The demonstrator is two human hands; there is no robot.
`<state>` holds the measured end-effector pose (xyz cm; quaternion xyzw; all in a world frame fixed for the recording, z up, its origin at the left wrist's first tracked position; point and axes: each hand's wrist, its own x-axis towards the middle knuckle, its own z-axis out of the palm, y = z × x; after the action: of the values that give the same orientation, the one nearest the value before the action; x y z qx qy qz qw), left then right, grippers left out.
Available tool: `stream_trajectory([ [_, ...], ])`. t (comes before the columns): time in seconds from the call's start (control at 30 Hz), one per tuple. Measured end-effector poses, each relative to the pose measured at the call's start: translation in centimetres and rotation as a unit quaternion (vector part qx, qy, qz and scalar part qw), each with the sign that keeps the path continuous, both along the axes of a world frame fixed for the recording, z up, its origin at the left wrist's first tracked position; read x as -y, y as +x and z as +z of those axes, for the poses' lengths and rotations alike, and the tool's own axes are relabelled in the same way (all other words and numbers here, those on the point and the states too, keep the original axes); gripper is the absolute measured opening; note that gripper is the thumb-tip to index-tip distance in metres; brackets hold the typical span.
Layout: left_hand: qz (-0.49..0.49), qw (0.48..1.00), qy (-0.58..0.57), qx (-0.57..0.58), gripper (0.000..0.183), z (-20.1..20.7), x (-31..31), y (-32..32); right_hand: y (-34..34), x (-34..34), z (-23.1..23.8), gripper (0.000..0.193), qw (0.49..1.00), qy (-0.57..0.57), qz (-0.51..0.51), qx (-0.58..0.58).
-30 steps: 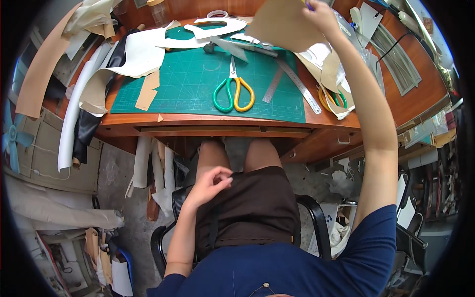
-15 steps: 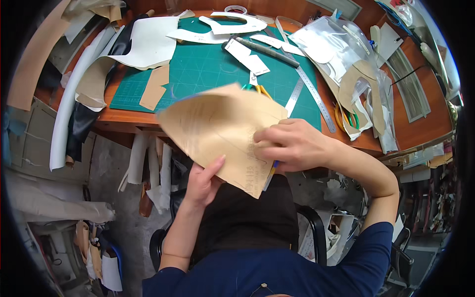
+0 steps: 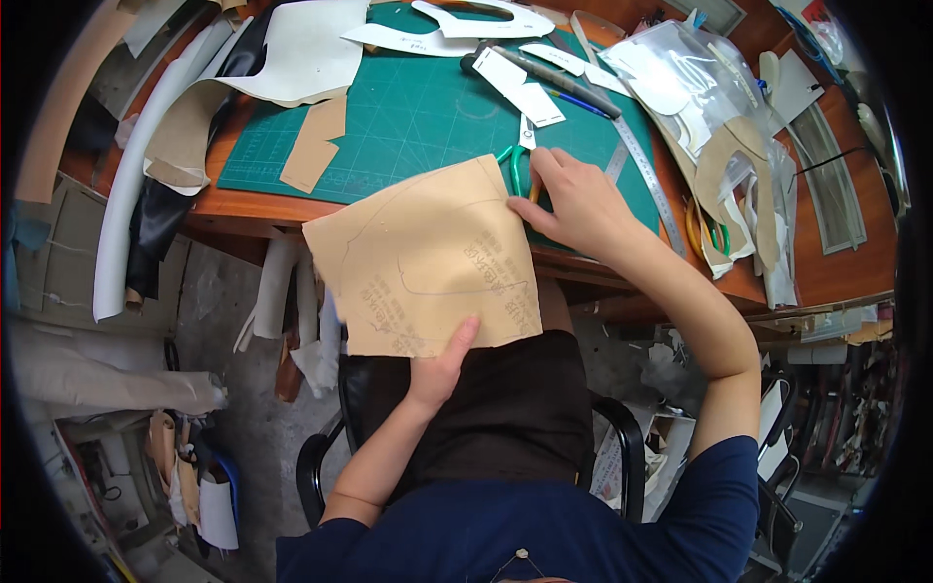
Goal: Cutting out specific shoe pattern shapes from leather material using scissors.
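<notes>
Leather (image 3: 423, 257), a tan sheet with a curved outline drawn on it, hangs off the near edge of the bench (image 3: 826, 272), half over the green mat (image 3: 408, 107) and half over the lap; left hand (image 3: 439, 364) pinches its lower edge, thumb on top, fingers hidden beneath, so that grip is closed on the sheet; right hand (image 3: 573, 199) rests on the sheet's upper right corner, fingers bent and pressed down near the scissors (image 3: 520, 155), whose green handles peek out just beside the fingertips; whether those fingers are already through the handles, I cannot tell; the blades point away up the mat. As I judge it, the marking is done, since the line shows whole on the leather; the cutting has not begun, because the sheet's edges look uncut along that line and no offcut lies by it; left to do, it seems, is taking up the scissors and following the curve. Steel ruler (image 3: 641, 180) lies to the right of the hand; paper patterns (image 3: 486, 15) sit at the far side of the mat.
</notes>
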<state>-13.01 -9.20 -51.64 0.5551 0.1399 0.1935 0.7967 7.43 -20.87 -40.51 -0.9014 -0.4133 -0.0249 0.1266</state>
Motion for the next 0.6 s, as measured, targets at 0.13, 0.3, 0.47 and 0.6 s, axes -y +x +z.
stream_trajectory([
  [0.13,-0.034,0.998,0.049,-0.019,0.031,0.2,-2.1,0.1,0.0,1.5,0.6,0.038,0.995,-0.082,-0.053,0.026],
  [0.3,-0.080,0.997,-0.014,-0.017,0.032,-0.4,-1.8,1.7,0.7,5.0,1.5,0.040,0.985,-0.076,-0.102,-0.115],
  [0.47,-0.090,0.993,-0.076,-0.017,0.029,0.0,-0.1,4.0,-1.8,10.1,1.4,0.048,0.906,0.218,-0.129,-0.339],
  [0.6,-0.180,0.962,-0.207,-0.006,0.026,0.7,1.0,4.2,-8.3,12.6,-0.7,0.053,0.752,0.484,-0.122,-0.431],
])
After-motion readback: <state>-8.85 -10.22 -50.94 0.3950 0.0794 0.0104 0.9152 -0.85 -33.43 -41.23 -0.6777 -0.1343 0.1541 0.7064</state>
